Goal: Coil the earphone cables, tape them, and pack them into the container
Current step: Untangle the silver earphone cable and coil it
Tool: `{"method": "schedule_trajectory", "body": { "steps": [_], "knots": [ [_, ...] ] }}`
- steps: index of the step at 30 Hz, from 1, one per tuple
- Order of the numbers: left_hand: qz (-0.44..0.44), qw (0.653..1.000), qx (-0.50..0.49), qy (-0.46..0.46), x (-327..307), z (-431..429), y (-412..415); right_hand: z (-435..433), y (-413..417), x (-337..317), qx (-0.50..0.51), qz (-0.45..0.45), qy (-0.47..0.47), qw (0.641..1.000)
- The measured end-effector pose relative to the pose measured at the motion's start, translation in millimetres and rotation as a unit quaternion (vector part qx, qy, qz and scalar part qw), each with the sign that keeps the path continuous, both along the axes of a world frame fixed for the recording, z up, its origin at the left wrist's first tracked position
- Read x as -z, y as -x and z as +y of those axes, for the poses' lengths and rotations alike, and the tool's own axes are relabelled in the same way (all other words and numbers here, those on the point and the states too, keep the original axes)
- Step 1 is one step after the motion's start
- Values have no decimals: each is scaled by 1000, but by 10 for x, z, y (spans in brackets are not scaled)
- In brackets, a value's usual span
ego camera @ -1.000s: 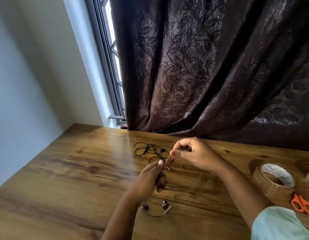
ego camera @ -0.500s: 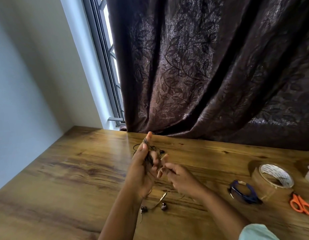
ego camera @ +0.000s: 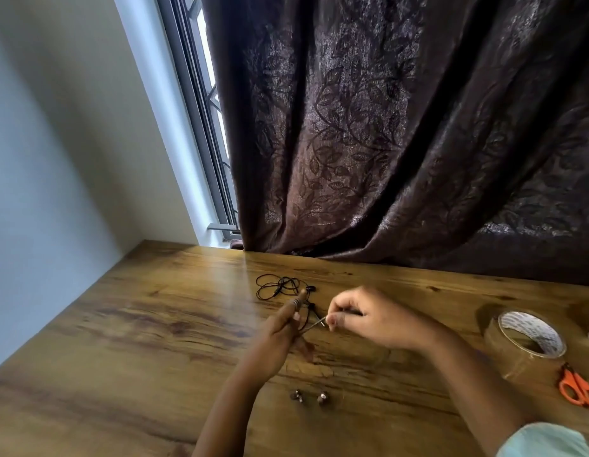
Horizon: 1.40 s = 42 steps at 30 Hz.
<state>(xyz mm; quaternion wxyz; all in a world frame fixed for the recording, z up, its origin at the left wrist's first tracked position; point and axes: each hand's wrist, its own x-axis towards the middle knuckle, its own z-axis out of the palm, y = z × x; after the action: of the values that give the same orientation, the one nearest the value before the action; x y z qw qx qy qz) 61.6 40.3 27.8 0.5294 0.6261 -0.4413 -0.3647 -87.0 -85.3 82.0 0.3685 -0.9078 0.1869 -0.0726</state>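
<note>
A loose second earphone (ego camera: 278, 286) lies on the table (ego camera: 154, 324) just beyond the left hand (ego camera: 276, 334), whose straight fingers carry turns of the earphone cable (ego camera: 295, 303) wound round them. Its two earbuds (ego camera: 297, 396) rest on the wood nearer the person. The right hand (ego camera: 372, 321), just beside, pinches the cable's free end (ego camera: 320, 321). Farther right sit a tape roll (ego camera: 504, 354) and orange scissors (ego camera: 578, 389).

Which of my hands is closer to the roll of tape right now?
Right. The right hand, pinching the earphone cable, is to the left of the tape roll; the left hand is farther left, beyond the right hand.
</note>
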Motion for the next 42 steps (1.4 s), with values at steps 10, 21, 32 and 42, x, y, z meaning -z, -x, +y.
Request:
{"method": "schedule_trajectory", "body": {
  "steps": [10,21,32,42],
  "knots": [
    [329,939,51,87,-301,50,396,-84,-143,86,145,-216,-139,955],
    [315,939,9,138,-350,-13,341,254,-148,276,122,-141,-246,951],
    [256,949,-81,166,-329,-135,158,447,-132,385,62,-17,-165,984],
    [79,996,-31,36,-71,-143,257,368,-47,-114,-18,150,126,981]
  ]
}}
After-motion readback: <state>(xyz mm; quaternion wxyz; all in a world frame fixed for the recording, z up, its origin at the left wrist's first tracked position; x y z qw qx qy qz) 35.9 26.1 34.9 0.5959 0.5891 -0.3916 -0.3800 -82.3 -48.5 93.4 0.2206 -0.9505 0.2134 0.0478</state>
